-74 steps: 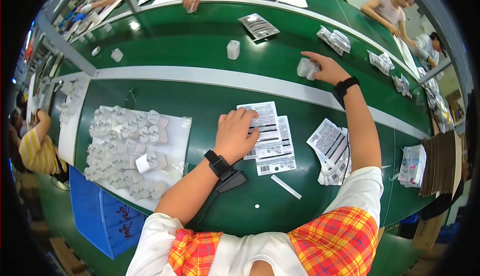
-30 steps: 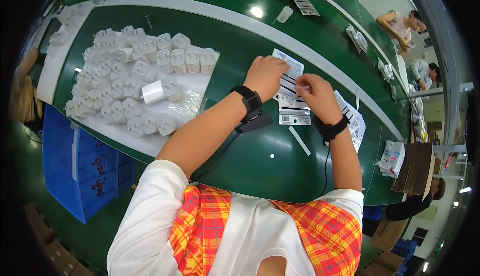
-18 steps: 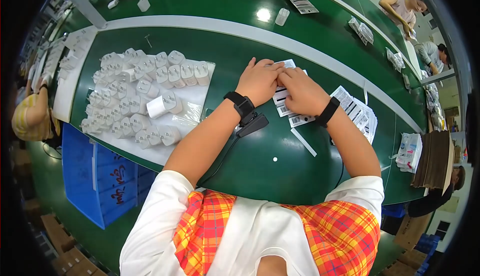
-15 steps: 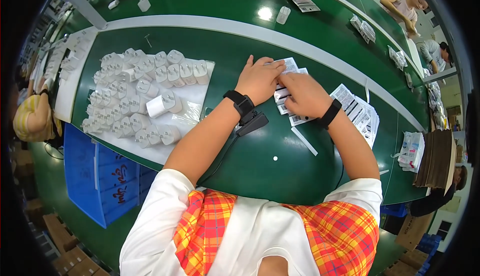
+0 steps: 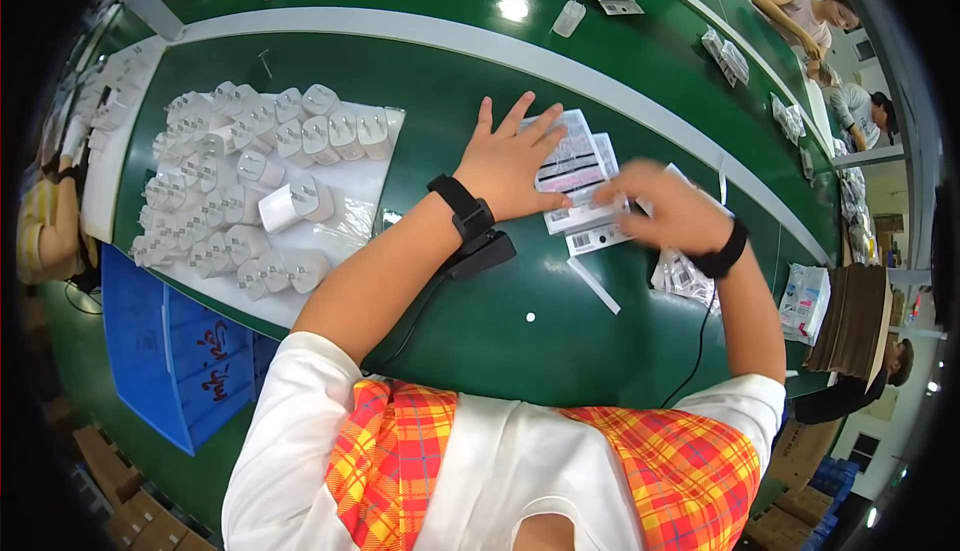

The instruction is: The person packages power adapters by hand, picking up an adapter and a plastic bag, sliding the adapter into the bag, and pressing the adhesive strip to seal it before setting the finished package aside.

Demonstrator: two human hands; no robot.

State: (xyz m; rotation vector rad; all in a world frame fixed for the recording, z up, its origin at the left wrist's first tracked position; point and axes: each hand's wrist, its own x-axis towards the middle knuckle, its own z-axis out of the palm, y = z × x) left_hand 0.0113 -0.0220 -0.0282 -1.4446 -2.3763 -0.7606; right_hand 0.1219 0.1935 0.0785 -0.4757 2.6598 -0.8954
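Head view: white strip [image 5: 594,286] lies near printed cards [image 5: 572,166], plugs [image 5: 240,207] further left.

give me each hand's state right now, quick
Left hand: open, spread, partly over the printed packets.
Right hand: blurred near them; cannot tell if open or holding anything.

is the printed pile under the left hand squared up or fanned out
Fanned out: under the left hand, the printed pile shows staggered edges at its right and lower sides.
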